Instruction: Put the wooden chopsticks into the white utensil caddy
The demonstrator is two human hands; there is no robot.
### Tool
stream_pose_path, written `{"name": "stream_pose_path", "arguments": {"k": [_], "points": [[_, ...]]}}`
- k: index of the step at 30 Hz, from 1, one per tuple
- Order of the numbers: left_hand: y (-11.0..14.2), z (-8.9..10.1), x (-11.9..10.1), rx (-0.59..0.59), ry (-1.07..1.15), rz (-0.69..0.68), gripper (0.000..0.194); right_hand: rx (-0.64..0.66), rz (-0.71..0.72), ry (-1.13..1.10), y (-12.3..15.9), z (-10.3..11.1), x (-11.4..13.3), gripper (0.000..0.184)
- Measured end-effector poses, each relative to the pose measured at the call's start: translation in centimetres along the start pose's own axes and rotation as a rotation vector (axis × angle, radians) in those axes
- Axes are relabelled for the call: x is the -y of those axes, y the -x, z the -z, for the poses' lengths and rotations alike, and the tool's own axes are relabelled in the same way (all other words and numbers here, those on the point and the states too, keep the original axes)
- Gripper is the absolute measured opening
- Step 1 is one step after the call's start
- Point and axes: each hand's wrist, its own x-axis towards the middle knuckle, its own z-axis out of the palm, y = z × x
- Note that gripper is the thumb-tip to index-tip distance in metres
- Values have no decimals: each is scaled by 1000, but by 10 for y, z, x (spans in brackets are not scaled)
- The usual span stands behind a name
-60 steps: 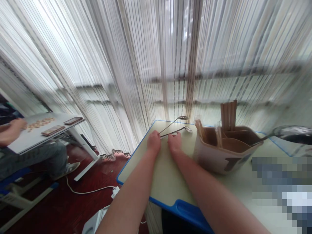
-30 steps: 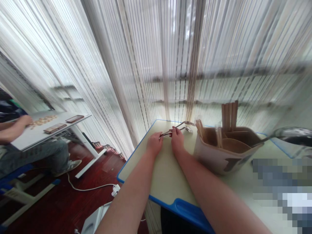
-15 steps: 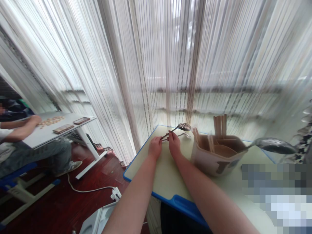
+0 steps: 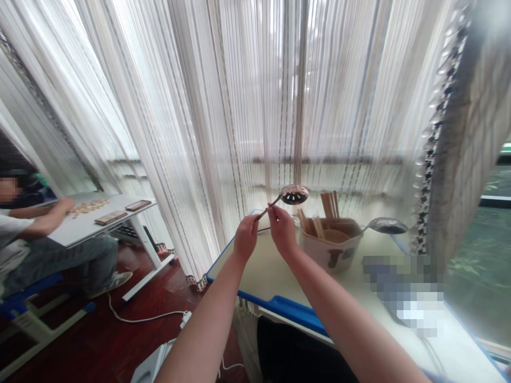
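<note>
A metal slotted ladle (image 4: 295,194) is raised over the desk, its round bowl with holes pointing up and to the right. My left hand (image 4: 246,235) is closed round the lower end of its handle. Further up the handle, the fingers of my right hand (image 4: 281,227) pinch it. Beneath my hands a second thin metal utensil (image 4: 263,230) lies on the desk, mostly covered by my right hand. To the right of that hand stands a pale utensil holder (image 4: 328,253) with wooden chopsticks (image 4: 329,205) in it and a metal ladle (image 4: 386,225) leaning out on its right.
The cream desk (image 4: 271,266) has a blue edge, with a sheer curtain (image 4: 239,106) close behind it. At left a person (image 4: 35,223) sits at a white table (image 4: 85,226) with small pieces on it. A white cable (image 4: 147,320) and power strip (image 4: 186,319) lie on the floor.
Both hands have lifted the slotted ladle higher, off the desk. The view has turned to the right, so the holder appears further left and a window shows at the right edge.
</note>
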Motion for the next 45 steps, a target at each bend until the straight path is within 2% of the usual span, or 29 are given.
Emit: {"name": "stream_pose_path", "arguments": {"k": [3,5,12,16,20,25,31,34,40,45], "points": [[0,-1,-38,-59,47,-44,25,5,31,28,2,49,25,33],[2,-9,-66,-49,114,-65,25,5,33,23,4,83,36,32],[-7,-57,-156,49,288,-129,25,-99,-22,153,0,187,47,35],[-25,-84,-198,127,368,-127,26,-158,7,203,-11,234,46,34],[-43,-116,-218,246,528,-74,26,-187,10,306,-19,266,37,34],[-55,-156,-212,433,680,1,26,-174,-47,359,-20,279,6,34],[-52,-184,-194,601,560,3,26,-153,-132,384,-22,278,-42,35],[-48,-192,-189,652,547,18,25,-151,-133,468,-23,276,-61,31],[-49,-197,-184,643,492,59,21,-175,-15,544,-21,268,-85,26],[-51,-195,-182,681,568,58,24,-91,-37,593,-17,264,-96,22]]}}
